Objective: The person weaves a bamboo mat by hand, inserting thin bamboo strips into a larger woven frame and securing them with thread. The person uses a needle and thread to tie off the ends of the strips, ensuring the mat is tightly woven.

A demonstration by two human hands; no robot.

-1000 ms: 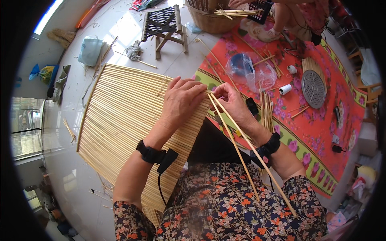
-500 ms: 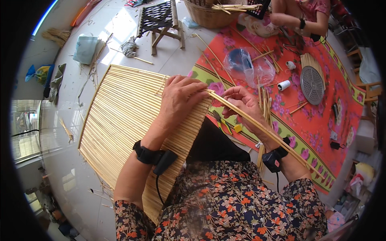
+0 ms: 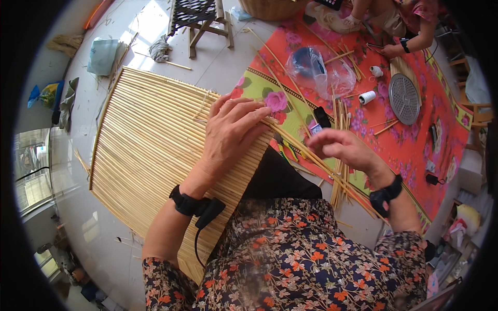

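A wide mat point(image 3: 150, 129) of pale stalks laid side by side slants across my lap. My left hand point(image 3: 233, 124) lies over its upper right corner, fingers bent across the edge and gripping it. From under those fingertips a few long thin stalks point(image 3: 332, 173) stick out, running down toward my right forearm. My right hand point(image 3: 347, 147) hovers just above these stalks, apart from the mat, with its fingers drawn together. Whatever it may pinch is too small to see. A row of stitching point(image 3: 205, 106) shows on the mat beside my left hand.
A red flowered cloth point(image 3: 415, 160) covers the floor at right, bearing loose stalks, white thread spools point(image 3: 367, 97), a plastic bag point(image 3: 324, 78), a grey perforated disc point(image 3: 403, 98) and yellow-handled pliers point(image 3: 288, 150). Another person point(image 3: 415, 31) sits at far right. A folding stool point(image 3: 202, 23) stands at the back.
My right hand has drawn away from the mat's corner, toward the right and down. The loose stalk ends have dropped lower. The mat has shifted slightly left, and the other person's hand has moved.
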